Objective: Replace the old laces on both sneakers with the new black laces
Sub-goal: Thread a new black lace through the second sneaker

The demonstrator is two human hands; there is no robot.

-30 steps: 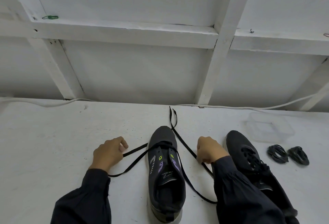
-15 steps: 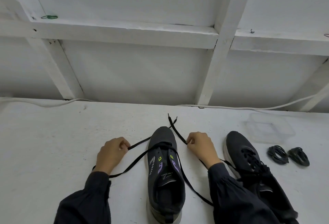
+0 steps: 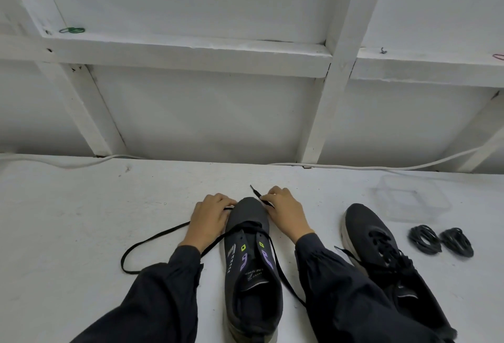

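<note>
A dark grey sneaker [image 3: 252, 266] with purple and green marks stands toe-away in the middle of the white table. A black lace [image 3: 152, 241] runs through its lowest eyelets, and both ends trail off to the sides. My left hand [image 3: 210, 218] pinches the left strand beside the toe. My right hand [image 3: 285, 211] pinches the right strand near its tip, just right of the toe. A second black sneaker [image 3: 381, 250], laced, lies to the right, partly under my right sleeve.
Two coiled black lace bundles [image 3: 440, 240] lie at the right, behind them a clear plastic box [image 3: 411, 198]. A white cable [image 3: 381, 166] runs along the table's back edge under a white framed wall.
Both hands have slid forward along the lace strands and inward, from beside the sneaker's middle to either side of its toe. The left strand now loops slack on the table.
</note>
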